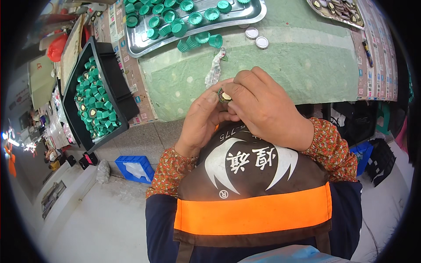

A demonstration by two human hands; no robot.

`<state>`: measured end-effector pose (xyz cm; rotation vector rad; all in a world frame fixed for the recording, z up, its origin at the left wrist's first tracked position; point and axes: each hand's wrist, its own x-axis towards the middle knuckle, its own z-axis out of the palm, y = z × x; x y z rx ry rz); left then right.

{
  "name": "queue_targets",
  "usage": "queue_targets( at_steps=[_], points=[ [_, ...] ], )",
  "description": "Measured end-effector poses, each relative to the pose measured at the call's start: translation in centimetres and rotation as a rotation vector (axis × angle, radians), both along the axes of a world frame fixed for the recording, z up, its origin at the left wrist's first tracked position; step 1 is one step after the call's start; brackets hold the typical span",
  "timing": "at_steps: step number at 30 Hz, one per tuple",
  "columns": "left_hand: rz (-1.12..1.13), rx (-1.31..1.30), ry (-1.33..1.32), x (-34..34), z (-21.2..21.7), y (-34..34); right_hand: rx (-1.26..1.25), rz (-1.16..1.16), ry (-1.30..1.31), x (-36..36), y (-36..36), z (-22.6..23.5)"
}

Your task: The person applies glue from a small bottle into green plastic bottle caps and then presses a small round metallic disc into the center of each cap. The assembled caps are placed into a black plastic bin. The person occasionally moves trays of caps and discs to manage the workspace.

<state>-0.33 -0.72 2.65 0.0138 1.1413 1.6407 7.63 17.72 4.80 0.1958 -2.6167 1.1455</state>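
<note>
Both hands meet just in front of the table's near edge. My left hand [202, 120] and my right hand [263, 107] pinch one small green ribbed cap [224, 96] with a pale round insert between their fingertips. The fingers of both hands close around it, hiding most of its side. Loose green caps [199, 40] lie on the green mat [289, 61] just beyond the hands. A crumpled clear wrapper [215, 68] lies on the mat close to my left fingertips.
A steel tray [144, 44] of green caps sits at the far middle. A black bin [112, 74] full of green caps stands left. Two white round lids [257, 37] lie on the mat. Another tray [337, 11] of dark pieces is far right. A blue crate [136, 167] stands on the floor.
</note>
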Motion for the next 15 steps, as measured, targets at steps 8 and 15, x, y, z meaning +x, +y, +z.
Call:
queue_targets(
  at_steps=[8,15],
  points=[
    [-0.039,-0.1,0.238,0.8,1.4,0.7,0.011,0.009,0.036,0.1,-0.3,-0.9],
    [0.054,-0.067,0.206,1.0,0.9,0.8,-0.404,-0.046,-0.201,0.3,0.0,-0.8]
  ],
)
